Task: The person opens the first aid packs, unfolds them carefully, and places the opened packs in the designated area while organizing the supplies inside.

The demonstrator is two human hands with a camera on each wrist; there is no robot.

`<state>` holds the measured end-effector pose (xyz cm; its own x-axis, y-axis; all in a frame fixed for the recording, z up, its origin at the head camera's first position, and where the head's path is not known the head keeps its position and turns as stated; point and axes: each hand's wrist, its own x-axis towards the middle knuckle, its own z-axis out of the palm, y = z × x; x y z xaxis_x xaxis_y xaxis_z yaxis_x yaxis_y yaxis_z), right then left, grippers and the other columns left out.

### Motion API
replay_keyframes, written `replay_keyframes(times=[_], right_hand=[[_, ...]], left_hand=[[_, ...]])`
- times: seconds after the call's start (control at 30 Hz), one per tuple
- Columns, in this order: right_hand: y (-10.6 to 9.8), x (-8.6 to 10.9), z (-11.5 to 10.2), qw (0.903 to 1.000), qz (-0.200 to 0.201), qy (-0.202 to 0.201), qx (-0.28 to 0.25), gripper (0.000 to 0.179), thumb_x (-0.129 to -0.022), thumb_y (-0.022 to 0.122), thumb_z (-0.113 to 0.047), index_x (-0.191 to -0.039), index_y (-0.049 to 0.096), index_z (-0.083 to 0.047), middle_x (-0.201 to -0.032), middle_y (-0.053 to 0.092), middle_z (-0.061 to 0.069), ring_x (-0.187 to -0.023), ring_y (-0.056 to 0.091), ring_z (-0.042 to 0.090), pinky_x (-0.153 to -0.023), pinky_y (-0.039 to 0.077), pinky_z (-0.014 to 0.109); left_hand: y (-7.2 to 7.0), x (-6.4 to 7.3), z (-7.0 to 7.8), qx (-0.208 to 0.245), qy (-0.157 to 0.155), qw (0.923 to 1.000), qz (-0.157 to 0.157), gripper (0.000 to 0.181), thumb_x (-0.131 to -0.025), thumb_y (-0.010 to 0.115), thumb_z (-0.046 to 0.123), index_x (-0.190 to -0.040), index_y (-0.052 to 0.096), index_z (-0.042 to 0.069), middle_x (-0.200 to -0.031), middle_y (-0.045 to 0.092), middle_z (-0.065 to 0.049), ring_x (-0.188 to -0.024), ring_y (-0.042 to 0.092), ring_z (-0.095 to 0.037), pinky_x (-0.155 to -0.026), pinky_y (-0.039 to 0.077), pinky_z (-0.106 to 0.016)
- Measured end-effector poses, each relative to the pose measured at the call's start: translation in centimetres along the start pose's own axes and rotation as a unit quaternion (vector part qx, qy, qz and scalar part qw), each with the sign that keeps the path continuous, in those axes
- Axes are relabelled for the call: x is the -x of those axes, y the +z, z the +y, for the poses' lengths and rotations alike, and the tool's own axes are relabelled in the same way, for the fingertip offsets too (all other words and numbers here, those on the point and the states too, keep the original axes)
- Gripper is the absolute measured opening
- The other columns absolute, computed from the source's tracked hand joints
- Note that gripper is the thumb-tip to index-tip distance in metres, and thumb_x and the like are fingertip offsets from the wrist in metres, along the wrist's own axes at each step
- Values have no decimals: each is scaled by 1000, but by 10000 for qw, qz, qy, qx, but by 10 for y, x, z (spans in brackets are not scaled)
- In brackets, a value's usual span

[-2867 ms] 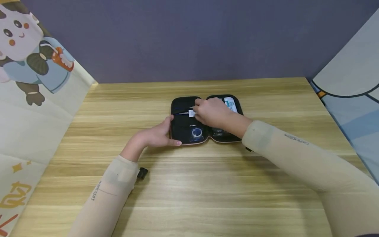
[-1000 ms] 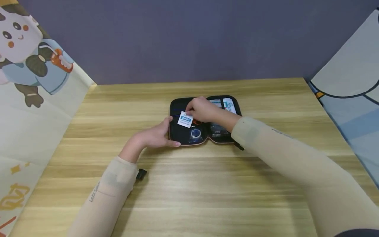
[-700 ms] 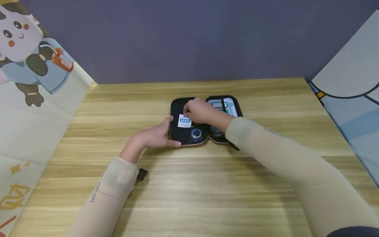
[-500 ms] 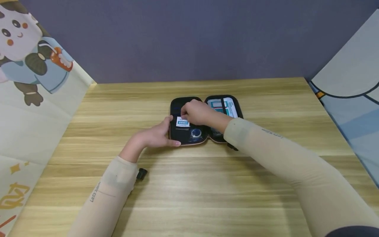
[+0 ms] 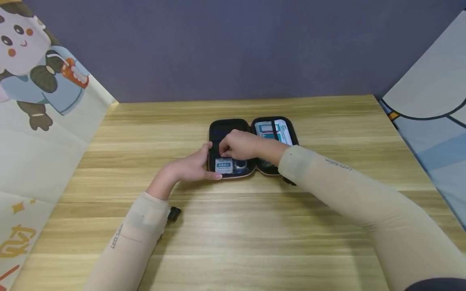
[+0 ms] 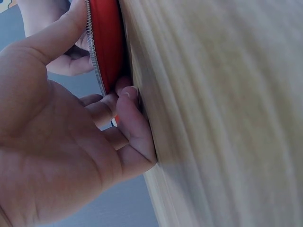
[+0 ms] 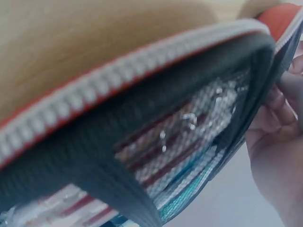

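Observation:
A black-lined zippered case [image 5: 233, 124] with a red shell [image 6: 108, 38] lies opened out on the table. My left hand [image 5: 189, 165] grips the case's left edge; thumb along the front rim, other fingers curled underneath in the left wrist view. A square white packet with a blue band [image 5: 223, 165] sits in the lower pocket of the left half, beside a clear-wrapped round item [image 5: 240, 164]. Over that half, my right hand [image 5: 240, 144] has its curled fingertips right at the packet's top edge; I cannot tell whether they still pinch it.
Behind a black elastic strap [image 5: 274, 130], the case's right half bears white and teal packs [image 5: 285, 129]. Its mesh pocket [image 7: 189, 118] shows in the right wrist view. A dark purple wall [image 5: 240, 48] rises behind the wooden table [image 5: 233, 226].
My right hand pulled the white packet up, turned it flat and slid it down into the left half's lower pocket. My left hand keeps its grip on the case edge.

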<state>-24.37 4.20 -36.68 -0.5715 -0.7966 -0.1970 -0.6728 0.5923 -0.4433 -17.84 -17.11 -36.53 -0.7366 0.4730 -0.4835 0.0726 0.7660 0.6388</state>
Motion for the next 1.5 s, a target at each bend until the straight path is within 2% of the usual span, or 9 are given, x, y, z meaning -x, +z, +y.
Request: replay_keyframes(times=[0.2,0.33,0.5,0.63,0.73,0.83,1.13,1.33,1.5], right_hand=[[-6,5,2,9996,-115,-114,-220,20,-108,62,-15,-119,78,-12,-118,79,3,-111,74,17,-102,60,37],[-11,10,5,9998,156,93,-53,18,-107,65,-20,-119,78,-14,-114,79,2,-104,74,17,-96,61,39],[-20,19,11,9948,610,644,495,16,-103,72,-28,-112,79,-16,-101,77,0,-90,70,18,-84,60,42],[-20,26,15,9901,447,686,1140,20,-102,74,-36,-104,79,-17,-98,75,0,-83,68,16,-77,60,41],[-16,28,18,9890,304,626,1304,22,-101,74,-38,-99,78,-17,-96,75,-1,-78,68,14,-71,59,37],[-12,29,20,9889,345,664,1281,21,-101,75,-37,-98,78,-16,-93,76,0,-74,67,13,-66,57,35],[-7,30,22,9868,558,757,1319,20,-103,72,-33,-107,78,-13,-102,74,5,-84,69,18,-75,61,38],[-4,28,23,9892,617,721,1117,20,-104,71,-31,-104,76,-12,-100,71,7,-83,67,19,-76,59,38],[-1,26,25,9901,699,634,1043,20,-105,71,-30,-105,76,-10,-101,70,8,-85,66,20,-79,59,39]], left_hand=[[1,1,0,20,-26,10000,0,122,-98,77,43,-169,-14,5,-178,0,-25,-167,8,-38,-135,16,-58],[2,0,0,69,36,10000,13,122,-97,78,43,-169,-13,4,-178,5,-27,-166,11,-39,-135,15,-58],[0,-1,2,42,124,9999,98,120,-96,79,40,-169,-10,3,-176,13,-29,-165,15,-40,-135,16,-56],[-1,0,3,-15,71,9999,123,120,-97,79,40,-169,-11,3,-177,10,-29,-165,14,-40,-136,16,-56],[-1,1,3,-22,56,9999,115,120,-97,79,40,-169,-11,4,-177,10,-28,-166,14,-40,-135,16,-56],[-1,0,3,-6,60,9999,114,120,-96,79,40,-169,-10,5,-177,12,-28,-166,15,-40,-135,16,-56],[-1,-2,4,23,74,9999,105,122,-96,80,41,-169,-10,7,-177,13,-27,-166,15,-39,-136,16,-55],[0,-2,3,-29,101,9999,75,122,-96,79,42,-169,-11,5,-177,9,-28,-166,13,-40,-136,15,-56],[1,-1,2,10,123,9999,107,121,-96,80,40,-169,-9,5,-176,13,-29,-165,15,-41,-135,15,-56]])
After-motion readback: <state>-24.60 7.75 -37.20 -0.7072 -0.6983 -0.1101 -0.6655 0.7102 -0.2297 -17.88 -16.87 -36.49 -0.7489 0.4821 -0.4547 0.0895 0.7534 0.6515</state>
